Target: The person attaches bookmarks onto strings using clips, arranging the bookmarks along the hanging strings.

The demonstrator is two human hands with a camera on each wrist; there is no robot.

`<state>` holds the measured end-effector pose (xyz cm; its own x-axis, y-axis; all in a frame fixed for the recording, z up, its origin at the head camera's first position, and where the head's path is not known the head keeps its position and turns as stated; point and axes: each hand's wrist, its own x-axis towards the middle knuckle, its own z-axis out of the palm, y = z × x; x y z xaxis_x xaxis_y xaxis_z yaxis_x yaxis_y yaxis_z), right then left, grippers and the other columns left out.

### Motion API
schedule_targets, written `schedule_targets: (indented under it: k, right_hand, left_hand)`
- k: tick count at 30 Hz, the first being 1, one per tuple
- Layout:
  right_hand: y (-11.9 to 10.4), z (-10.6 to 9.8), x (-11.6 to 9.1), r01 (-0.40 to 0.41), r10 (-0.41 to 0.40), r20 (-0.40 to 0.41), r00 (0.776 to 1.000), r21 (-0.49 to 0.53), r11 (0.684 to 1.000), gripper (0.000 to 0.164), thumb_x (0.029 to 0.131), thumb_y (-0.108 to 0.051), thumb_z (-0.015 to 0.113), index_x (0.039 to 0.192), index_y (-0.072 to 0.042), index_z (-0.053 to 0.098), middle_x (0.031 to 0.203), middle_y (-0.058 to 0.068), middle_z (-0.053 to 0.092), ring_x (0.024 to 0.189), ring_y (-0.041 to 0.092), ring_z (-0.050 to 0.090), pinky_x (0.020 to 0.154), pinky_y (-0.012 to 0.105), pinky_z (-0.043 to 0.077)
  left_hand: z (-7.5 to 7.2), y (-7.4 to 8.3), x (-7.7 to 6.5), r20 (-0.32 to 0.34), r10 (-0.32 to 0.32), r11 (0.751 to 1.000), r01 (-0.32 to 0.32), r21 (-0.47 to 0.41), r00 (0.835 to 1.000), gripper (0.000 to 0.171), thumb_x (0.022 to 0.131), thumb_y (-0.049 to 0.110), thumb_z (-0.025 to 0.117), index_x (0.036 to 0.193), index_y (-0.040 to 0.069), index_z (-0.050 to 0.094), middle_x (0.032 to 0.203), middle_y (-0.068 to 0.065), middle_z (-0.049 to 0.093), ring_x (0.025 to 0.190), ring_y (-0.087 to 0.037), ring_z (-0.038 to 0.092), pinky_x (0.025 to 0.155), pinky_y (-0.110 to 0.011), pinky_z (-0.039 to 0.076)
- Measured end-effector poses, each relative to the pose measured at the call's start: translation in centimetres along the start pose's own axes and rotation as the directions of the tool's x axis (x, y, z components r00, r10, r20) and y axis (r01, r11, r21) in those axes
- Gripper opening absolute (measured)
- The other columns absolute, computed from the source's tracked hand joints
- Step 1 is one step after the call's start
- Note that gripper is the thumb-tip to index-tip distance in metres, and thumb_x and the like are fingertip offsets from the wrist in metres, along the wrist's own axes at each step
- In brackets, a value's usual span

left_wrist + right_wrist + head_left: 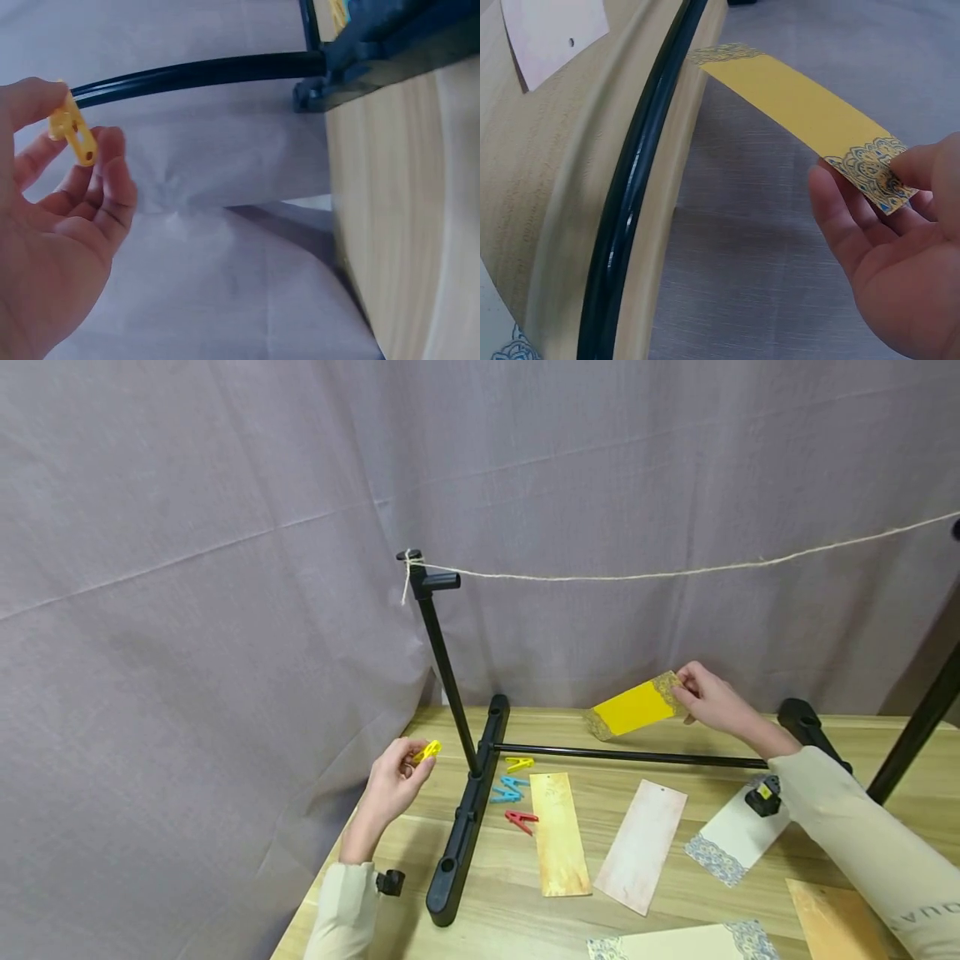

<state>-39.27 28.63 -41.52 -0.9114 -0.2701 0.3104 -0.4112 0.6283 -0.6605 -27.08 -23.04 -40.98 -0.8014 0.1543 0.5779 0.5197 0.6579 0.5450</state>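
Left hand [392, 783]: fingers pinching yellow clothespin [428, 751], just left of black stand [465, 835]. Right hand [714, 700]: fingers pinching yellow bookmark [633, 707] by one patterned end, tilted, near far edge of table [502, 877], below twine [600, 578].

"What was cut off?"
"The orange card [828, 918], by the bottom edge at the head view's lower right."
"And the yellow clip [431, 750], left of centre?"
"The left hand [388, 781] partly covered it."
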Motion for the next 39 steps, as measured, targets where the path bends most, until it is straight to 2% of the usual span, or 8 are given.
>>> schedule_targets:
  k: [8,12,17,22,26,33,36,39]
  right_hand:
    - [-1.4,-0.7,-0.1,0.003,-0.002,-0.070,0.998,0.008,1.000,0.026,0.103,-0.020,0.048,0.118,0.001,0.045,0.095,0.021,0.060,0.071,0.025,0.059,0.057,0.030,0.055]
    - [-2.8,-1.1,-0.1,0.005,-0.002,-0.102,0.995,0.028,1.000,0.032,0.104,-0.025,0.048,0.122,0.001,0.046,0.103,0.025,0.062,0.080,0.024,0.063,0.059,0.026,0.057]
    - [-4.8,-1.7,0.2,0.020,-0.014,-0.160,0.987,0.031,0.999,0.035,0.102,-0.027,0.051,0.123,0.000,0.048,0.111,0.027,0.063,0.083,0.024,0.065,0.060,0.023,0.056]
    - [-6.1,-1.9,0.2,0.061,-0.052,-0.264,0.963,0.025,0.998,0.032,0.100,-0.025,0.056,0.121,0.000,0.054,0.100,0.022,0.065,0.066,0.010,0.057,0.054,0.019,0.048]
    - [-7.0,-2.0,-0.2,0.077,-0.062,-0.289,0.955,0.038,0.996,0.033,0.099,-0.026,0.058,0.120,-0.001,0.056,0.094,0.016,0.063,0.056,0.012,0.051,0.047,0.023,0.044]
    - [-8.7,-2.2,-0.5,0.052,-0.024,-0.242,0.970,0.110,0.993,0.032,0.096,-0.027,0.064,0.119,-0.005,0.058,0.080,0.014,0.066,0.042,0.020,0.048,0.041,0.027,0.043]
    - [-9.3,-2.3,-0.5,0.048,-0.019,-0.231,0.973,0.124,0.991,0.030,0.093,-0.024,0.068,0.115,-0.004,0.059,0.075,0.013,0.066,0.043,0.021,0.053,0.043,0.027,0.047]
    - [-9.9,-2.2,-0.4,0.056,-0.026,-0.228,0.973,0.128,0.990,0.028,0.092,-0.021,0.069,0.112,-0.003,0.060,0.071,0.014,0.065,0.045,0.021,0.055,0.044,0.028,0.049]
  left_hand:
    - [0.3,1.2,1.4,-0.137,0.129,0.991,-0.131,-0.002,0.982,0.021,0.090,0.015,0.071,0.111,0.010,0.071,0.086,-0.003,0.060,0.068,-0.009,0.049,0.057,-0.020,0.042]
    - [0.7,1.9,2.1,-0.212,0.125,0.985,-0.148,-0.094,0.969,0.022,0.086,0.008,0.075,0.106,0.003,0.068,0.089,-0.010,0.065,0.070,-0.009,0.053,0.060,-0.016,0.045]
    - [0.8,3.8,3.0,-0.296,0.124,0.957,-0.193,-0.215,0.947,0.021,0.080,-0.004,0.076,0.086,-0.007,0.056,0.091,-0.022,0.066,0.069,-0.009,0.054,0.061,-0.014,0.045]
    - [0.3,6.5,3.6,-0.319,0.177,0.933,-0.262,-0.246,0.931,0.017,0.079,-0.009,0.074,0.080,-0.009,0.057,0.090,-0.026,0.064,0.070,-0.006,0.053,0.062,-0.016,0.046]
    - [0.3,7.4,4.0,-0.320,0.190,0.924,-0.279,-0.262,0.928,0.017,0.078,-0.010,0.074,0.080,-0.010,0.058,0.091,-0.027,0.064,0.074,-0.004,0.054,0.064,-0.015,0.046]
    - [0.9,6.6,5.2,-0.371,0.206,0.892,-0.330,-0.309,0.905,0.014,0.077,-0.014,0.071,0.080,-0.011,0.058,0.091,-0.029,0.061,0.081,-0.001,0.055,0.069,-0.011,0.046]
    - [0.9,6.5,5.9,-0.394,0.245,0.863,-0.385,-0.328,0.886,0.012,0.080,-0.005,0.071,0.079,-0.010,0.060,0.088,-0.028,0.061,0.081,-0.001,0.057,0.069,-0.011,0.046]
    - [0.5,7.0,6.6,-0.412,0.275,0.833,-0.429,-0.349,0.869,0.020,0.083,0.009,0.071,0.078,-0.009,0.063,0.086,-0.026,0.062,0.081,-0.002,0.059,0.069,-0.011,0.048]
